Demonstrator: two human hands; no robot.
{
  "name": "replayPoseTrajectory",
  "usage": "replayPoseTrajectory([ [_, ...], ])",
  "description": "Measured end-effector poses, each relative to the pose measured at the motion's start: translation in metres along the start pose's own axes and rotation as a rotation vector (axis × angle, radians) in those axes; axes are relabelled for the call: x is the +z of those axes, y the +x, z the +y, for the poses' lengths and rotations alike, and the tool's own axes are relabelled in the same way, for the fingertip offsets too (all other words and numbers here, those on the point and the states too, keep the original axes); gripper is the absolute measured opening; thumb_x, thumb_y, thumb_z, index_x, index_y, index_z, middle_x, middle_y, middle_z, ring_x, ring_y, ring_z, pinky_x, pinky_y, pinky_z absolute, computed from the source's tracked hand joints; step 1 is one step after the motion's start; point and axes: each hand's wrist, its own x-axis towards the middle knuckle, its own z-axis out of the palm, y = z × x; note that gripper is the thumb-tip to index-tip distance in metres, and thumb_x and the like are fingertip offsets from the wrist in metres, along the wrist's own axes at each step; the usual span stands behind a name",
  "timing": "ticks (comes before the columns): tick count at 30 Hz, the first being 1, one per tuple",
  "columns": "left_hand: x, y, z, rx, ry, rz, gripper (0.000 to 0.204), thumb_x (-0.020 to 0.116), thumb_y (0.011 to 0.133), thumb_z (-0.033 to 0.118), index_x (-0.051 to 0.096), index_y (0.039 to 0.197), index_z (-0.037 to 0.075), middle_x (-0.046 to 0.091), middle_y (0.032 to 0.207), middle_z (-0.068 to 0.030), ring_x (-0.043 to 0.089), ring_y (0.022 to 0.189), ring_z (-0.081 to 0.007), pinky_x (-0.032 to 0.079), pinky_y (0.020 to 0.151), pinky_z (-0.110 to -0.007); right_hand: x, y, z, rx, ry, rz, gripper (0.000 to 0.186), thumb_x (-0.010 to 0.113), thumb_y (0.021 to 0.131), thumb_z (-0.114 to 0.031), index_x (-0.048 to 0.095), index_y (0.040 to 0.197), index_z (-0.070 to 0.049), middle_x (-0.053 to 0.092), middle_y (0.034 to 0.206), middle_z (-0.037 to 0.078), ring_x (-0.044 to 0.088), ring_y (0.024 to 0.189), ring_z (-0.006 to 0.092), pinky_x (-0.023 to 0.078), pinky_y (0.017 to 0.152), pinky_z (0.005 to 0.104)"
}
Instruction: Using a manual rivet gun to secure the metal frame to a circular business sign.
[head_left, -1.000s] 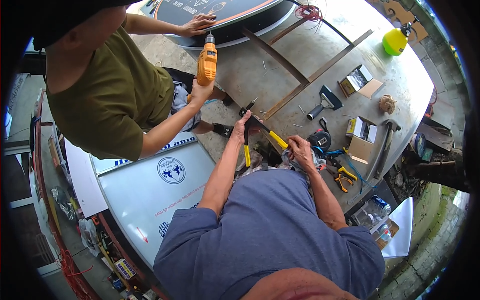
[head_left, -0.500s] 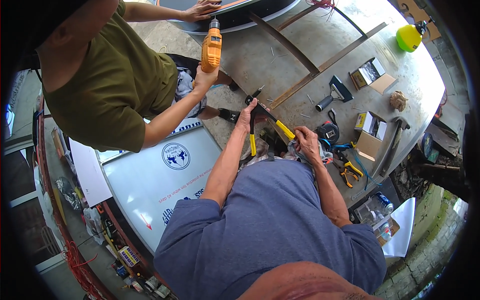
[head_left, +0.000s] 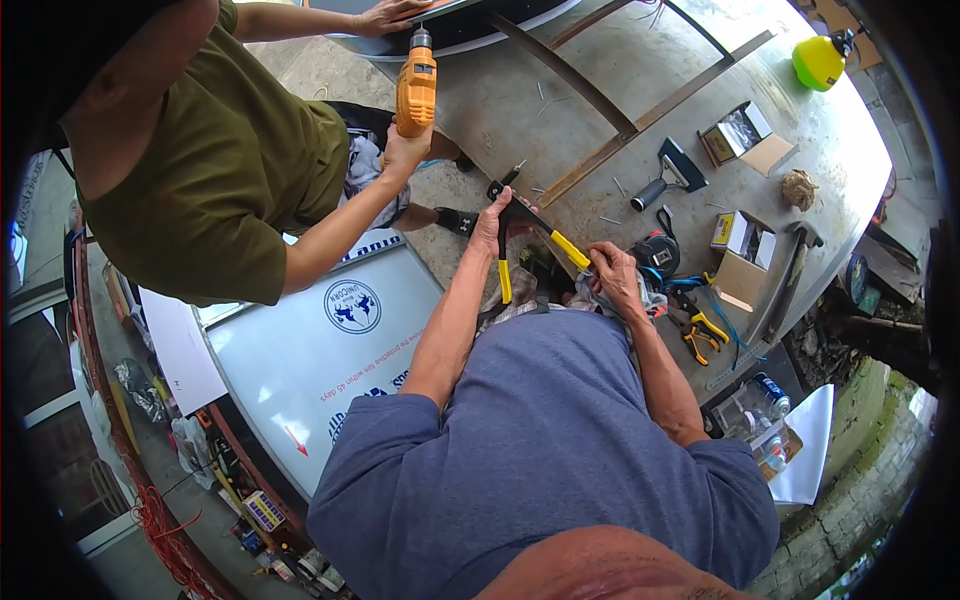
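One two-handled tool [head_left: 534, 218], beside table [head_left: 520, 140] edge.
My left hand [head_left: 490, 222] closed round its black top; my right hand [head_left: 617, 275] curled at one yellow handle [head_left: 570, 250], can't tell if holding. Two boxes [head_left: 738, 130] nearby.

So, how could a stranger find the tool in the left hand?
At the grey table, find the blue-shirted person's left hand. It holds a black tool whose long, yellow-sleeved arms spread apart, unlike the shorter pliers on the table.
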Motion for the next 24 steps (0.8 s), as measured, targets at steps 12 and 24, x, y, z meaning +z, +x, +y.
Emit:
replayPoseTrajectory([
  [12, -0.0026, 0.0007, -0.0015, -0.005, 0.012, -0.018, 0.054, 0.070, 0.086, 0.059, 0.067, 0.101, 0.007, 0.075, 0.093, -0.0150, 0.075, 0.086, -0.0252, 0.062, 0.069, -0.040, -0.0004, -0.0002, -0.0006, -0.014, -0.024, 0.003, 0.019, 0.058, 0.100, -0.013, 0.069, 0.109, -0.001, 0.064, 0.069, 0.004, 0.061, 0.049, 0.0095, 0.048, 0.042, 0.0254],
  [24, -0.0037, 0.0013, -0.0016, 0.003, 0.029, 0.007, 0.054, 0.069, 0.086, 0.060, 0.067, 0.101, 0.008, 0.075, 0.093, -0.0143, 0.075, 0.088, -0.0257, 0.061, 0.071, -0.041, 0.0012, -0.0017, -0.0015, 0.012, 0.001, 0.011, 0.017, 0.058, 0.099, -0.012, 0.068, 0.108, -0.002, 0.065, 0.069, 0.004, 0.061, 0.050, 0.0094, 0.048, 0.042, 0.0252],
])
